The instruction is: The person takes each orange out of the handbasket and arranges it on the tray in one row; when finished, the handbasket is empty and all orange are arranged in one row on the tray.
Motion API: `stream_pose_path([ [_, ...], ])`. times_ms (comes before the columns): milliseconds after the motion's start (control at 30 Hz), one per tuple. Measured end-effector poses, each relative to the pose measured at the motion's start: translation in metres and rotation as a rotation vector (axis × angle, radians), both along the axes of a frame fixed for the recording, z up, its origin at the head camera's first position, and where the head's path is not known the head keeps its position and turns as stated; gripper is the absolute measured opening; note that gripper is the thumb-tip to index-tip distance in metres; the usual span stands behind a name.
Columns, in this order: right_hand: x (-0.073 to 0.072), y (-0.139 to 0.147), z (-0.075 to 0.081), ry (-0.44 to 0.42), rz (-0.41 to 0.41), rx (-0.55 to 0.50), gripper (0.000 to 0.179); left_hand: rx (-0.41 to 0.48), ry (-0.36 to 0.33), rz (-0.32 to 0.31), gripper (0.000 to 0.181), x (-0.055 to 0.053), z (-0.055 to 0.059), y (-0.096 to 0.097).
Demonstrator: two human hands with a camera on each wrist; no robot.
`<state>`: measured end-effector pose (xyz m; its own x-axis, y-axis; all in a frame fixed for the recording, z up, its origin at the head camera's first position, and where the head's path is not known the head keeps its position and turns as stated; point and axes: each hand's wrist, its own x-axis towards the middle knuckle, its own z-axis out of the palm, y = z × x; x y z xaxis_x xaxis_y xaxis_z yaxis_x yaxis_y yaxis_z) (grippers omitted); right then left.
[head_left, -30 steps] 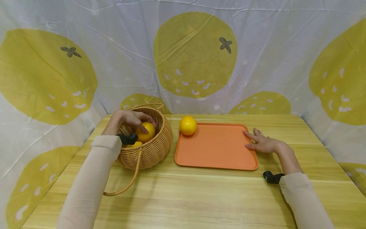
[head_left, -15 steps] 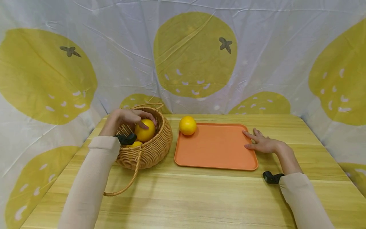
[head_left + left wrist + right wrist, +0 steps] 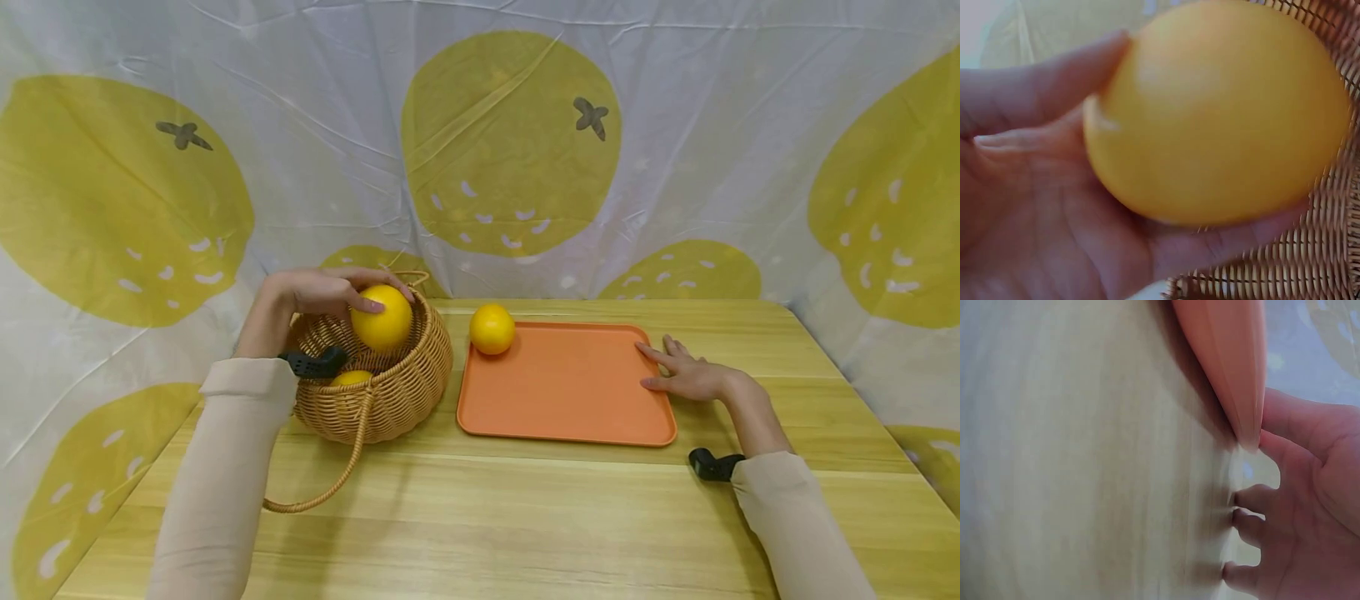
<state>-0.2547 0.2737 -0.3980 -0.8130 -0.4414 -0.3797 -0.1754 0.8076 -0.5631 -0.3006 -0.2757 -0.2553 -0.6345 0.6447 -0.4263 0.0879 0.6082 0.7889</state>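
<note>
My left hand (image 3: 321,292) holds an orange (image 3: 384,322) between thumb and fingers, up at the mouth of the wicker basket (image 3: 408,396). Close up in the left wrist view, the held orange (image 3: 1216,119) fills most of the picture, with basket weave behind it. Part of another orange (image 3: 352,378) shows low inside the basket. On the far left corner of the orange-coloured tray (image 3: 570,387) sits one more orange (image 3: 492,330). My right hand (image 3: 688,377) lies with fingers spread at the tray's right edge, thumb and index finger touching the rim, other fingertips down on the table.
The basket's handle (image 3: 322,497) flops forward onto the wooden table (image 3: 525,517). Behind and at both sides hangs a white cloth (image 3: 330,142) printed with large yellow fruit. Each wrist bears a small black camera (image 3: 712,466).
My left hand has raised the orange from inside the basket to its mouth, shifting slightly up and left at the wrist. The right hand and tray have stayed still.
</note>
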Motion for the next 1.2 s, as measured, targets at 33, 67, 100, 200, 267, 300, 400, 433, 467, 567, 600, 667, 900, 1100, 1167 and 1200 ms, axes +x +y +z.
stream_pose_path([
  [33,0.000,0.000,0.000,0.002,0.000,0.002,0.086,0.026,0.021,-0.003,0.047,0.001,0.002,0.001],
  [67,0.000,0.000,0.000,0.003,-0.001,0.002,0.086,0.051,0.050,-0.010,0.046,0.003,0.004,0.002],
  [100,0.000,0.000,0.000,0.003,-0.001,0.002,0.086,0.079,0.078,-0.018,0.045,0.004,0.006,0.003],
  [200,0.000,0.000,-0.001,0.003,-0.002,0.001,0.086,0.151,0.152,-0.049,0.042,0.007,0.010,0.008],
  [267,-0.001,0.000,-0.001,0.000,-0.001,-0.002,0.086,0.190,0.189,-0.062,0.040,0.009,0.013,0.013],
  [300,-0.001,0.000,-0.001,-0.001,0.000,-0.003,0.086,0.202,0.207,-0.063,0.040,0.010,0.014,0.017],
  [400,-0.001,0.000,-0.001,-0.003,-0.001,-0.006,0.087,0.229,0.252,-0.062,0.042,0.013,0.018,0.030],
  [433,-0.001,0.000,-0.001,-0.003,0.000,-0.005,0.086,0.233,0.269,-0.061,0.043,0.013,0.019,0.034],
  [467,-0.001,0.000,-0.001,-0.003,0.000,-0.005,0.087,0.234,0.284,-0.060,0.044,0.014,0.020,0.039],
  [567,-0.002,0.000,-0.001,-0.002,0.001,-0.001,0.087,0.216,0.304,-0.033,0.048,0.018,0.021,0.055],
  [600,-0.002,0.000,-0.001,-0.002,0.001,-0.001,0.086,0.205,0.312,-0.018,0.048,0.018,0.022,0.061],
  [667,-0.002,0.000,-0.001,-0.002,0.001,-0.001,0.087,0.171,0.331,0.035,0.048,0.020,0.022,0.074],
  [900,-0.002,-0.001,-0.002,-0.006,-0.003,-0.006,0.087,0.178,0.451,0.244,0.050,0.026,0.019,0.125],
  [1100,-0.001,-0.001,0.000,-0.004,-0.009,-0.013,0.087,0.288,0.451,0.394,0.050,0.036,0.013,0.161],
  [1167,-0.001,-0.002,0.001,-0.005,-0.010,-0.016,0.086,0.325,0.453,0.445,0.052,0.040,0.009,0.171],
  [1200,-0.001,-0.002,0.001,-0.006,-0.010,-0.016,0.086,0.351,0.454,0.465,0.052,0.041,0.006,0.176],
])
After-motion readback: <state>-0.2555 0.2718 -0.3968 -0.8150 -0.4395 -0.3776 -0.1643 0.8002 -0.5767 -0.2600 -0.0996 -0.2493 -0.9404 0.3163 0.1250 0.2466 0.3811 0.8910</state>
